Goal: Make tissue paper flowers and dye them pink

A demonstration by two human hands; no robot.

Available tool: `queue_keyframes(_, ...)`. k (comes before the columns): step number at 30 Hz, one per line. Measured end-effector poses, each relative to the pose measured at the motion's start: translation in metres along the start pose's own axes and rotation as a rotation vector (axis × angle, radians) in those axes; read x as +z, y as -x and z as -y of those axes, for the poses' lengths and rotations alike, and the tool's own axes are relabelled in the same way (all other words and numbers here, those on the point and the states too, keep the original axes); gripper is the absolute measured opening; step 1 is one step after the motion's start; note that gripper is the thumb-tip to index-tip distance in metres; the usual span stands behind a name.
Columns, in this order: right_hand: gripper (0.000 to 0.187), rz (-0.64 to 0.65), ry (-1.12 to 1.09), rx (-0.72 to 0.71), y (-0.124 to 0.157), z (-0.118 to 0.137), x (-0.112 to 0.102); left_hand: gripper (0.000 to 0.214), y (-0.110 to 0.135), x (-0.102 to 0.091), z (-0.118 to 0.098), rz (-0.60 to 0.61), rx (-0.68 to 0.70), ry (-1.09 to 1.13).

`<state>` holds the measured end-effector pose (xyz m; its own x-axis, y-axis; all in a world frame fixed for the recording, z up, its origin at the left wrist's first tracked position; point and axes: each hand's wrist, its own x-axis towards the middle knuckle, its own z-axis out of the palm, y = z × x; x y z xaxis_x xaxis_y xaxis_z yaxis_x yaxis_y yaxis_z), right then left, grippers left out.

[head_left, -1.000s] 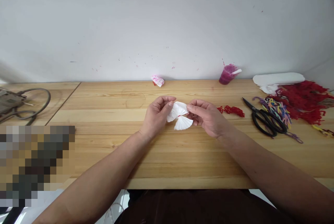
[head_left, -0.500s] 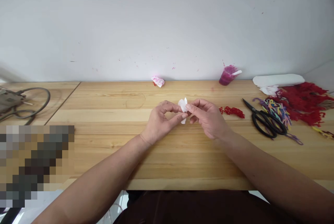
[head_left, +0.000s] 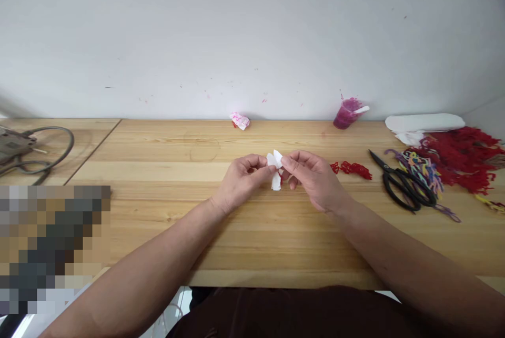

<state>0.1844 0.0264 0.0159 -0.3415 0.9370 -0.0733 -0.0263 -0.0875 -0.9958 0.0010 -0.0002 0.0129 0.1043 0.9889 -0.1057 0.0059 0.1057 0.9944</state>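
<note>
A small pleated white paper piece [head_left: 275,169], tied at its middle with red thread, is held just above the wooden table [head_left: 252,243]. My left hand [head_left: 243,180] pinches it from the left with thumb and fingers closed. My right hand [head_left: 311,177] pinches it from the right, fingers curled. The paper is folded together into a narrow bunch between the two hands, partly hidden by the fingertips.
A short red thread bundle [head_left: 351,169] lies right of my right hand. Black scissors [head_left: 400,186], coloured threads [head_left: 422,167], a red yarn heap [head_left: 461,154] and white paper [head_left: 424,122] sit at right. A pink-stained cup [head_left: 346,112] and crumpled tissue [head_left: 239,120] stand by the wall. Cables [head_left: 35,151] lie left.
The paper was spread like a fan between my hands; both hands have since closed in and squeezed it into a narrow bunch. The hands stay at the table's middle.
</note>
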Motion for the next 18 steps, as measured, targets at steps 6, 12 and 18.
queue_keyframes(6, 0.027, 0.005, 0.099, -0.089, 0.0004, -0.0025, -0.0025, 0.027, -0.001, -0.0006, -0.0017, 0.051, 0.007, 0.024)
queue_keyframes(12, 0.028, 0.068, 0.038, 0.018, -0.0009, -0.0025, -0.0046, 0.026, 0.0, -0.0012, -0.0006, 0.079, 0.006, 0.055)
queue_keyframes(18, 0.022, 0.064, 0.074, -0.05, -0.0006, 0.0015, -0.0024, 0.025, -0.001, -0.0025, 0.0018, 0.099, 0.015, 0.086)
